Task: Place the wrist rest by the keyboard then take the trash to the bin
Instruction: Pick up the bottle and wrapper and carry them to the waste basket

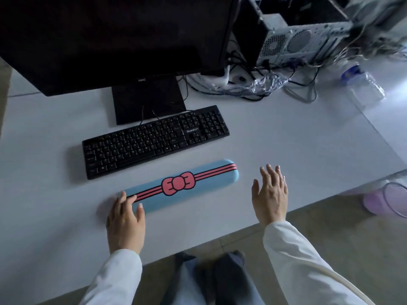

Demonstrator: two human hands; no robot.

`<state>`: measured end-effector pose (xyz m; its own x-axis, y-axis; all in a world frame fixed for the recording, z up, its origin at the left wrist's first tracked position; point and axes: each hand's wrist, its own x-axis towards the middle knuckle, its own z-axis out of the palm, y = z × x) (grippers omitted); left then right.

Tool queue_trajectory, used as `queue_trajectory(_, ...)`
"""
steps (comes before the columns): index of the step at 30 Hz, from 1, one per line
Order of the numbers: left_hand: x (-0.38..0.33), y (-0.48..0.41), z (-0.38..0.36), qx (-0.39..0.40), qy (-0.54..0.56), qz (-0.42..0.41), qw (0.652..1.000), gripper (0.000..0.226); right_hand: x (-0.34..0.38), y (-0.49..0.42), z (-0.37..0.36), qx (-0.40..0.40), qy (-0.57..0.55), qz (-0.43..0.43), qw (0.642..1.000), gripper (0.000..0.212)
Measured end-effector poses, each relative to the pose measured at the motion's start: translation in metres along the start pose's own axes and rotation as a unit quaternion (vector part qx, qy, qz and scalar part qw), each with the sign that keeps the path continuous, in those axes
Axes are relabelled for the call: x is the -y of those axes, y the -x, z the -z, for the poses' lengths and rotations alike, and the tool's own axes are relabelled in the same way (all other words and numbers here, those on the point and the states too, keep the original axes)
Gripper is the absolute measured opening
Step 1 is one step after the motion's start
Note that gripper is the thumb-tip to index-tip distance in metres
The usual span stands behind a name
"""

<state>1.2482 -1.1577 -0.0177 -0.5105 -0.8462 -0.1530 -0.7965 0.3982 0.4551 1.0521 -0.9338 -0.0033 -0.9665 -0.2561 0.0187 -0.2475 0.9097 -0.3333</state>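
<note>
A light blue wrist rest [198, 186] with pink stripes and a pink bow lies on the white desk [297, 155], just in front of the black keyboard [154, 139] and parallel to it. My left hand [125, 216] rests on the wrist rest's left end, fingers spread over its edge. My right hand [269, 194] hovers flat with fingers apart to the right of the wrist rest, touching nothing. An empty clear plastic bottle [363, 84] with a blue label lies on its side at the desk's far right. Crumpled clear plastic wrap [264, 83] sits among the cables.
A dark monitor [114, 40] on its stand is behind the keyboard. An open computer case [297, 31] with tangled cables [304, 93] stands at the back right. A pale purple bin [387, 199] is on the floor beyond the desk's right edge. My legs show below the desk's front edge.
</note>
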Motion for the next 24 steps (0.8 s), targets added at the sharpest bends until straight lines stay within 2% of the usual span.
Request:
queue_trajectory(6,-0.067,0.033,-0.021,0.038,0.017,-0.076,0.996,0.03,-0.044,0.014,0.041,-0.026,-0.014,-0.032,0.999,0.046)
queue_trajectory(10,-0.126,0.069,-0.047,0.065,0.027,-0.114,0.991,0.03,-0.101,0.02,0.073,-0.028,-0.021,-0.052,0.998,0.044)
queue_trajectory(18,-0.274,0.157,-0.116,0.139,0.139,-0.105,0.975,0.026,-0.236,0.036,0.134,-0.059,-0.105,-0.114,0.986,0.034)
queue_trajectory(22,-0.341,0.194,-0.144,0.179,0.152,-0.131,0.963,0.024,-0.286,0.045,0.154,-0.056,-0.127,-0.165,0.976,0.041)
queue_trajectory(24,-0.368,0.206,-0.155,0.202,0.151,-0.143,0.957,0.025,-0.305,0.046,0.165,-0.061,-0.143,-0.194,0.969,0.037)
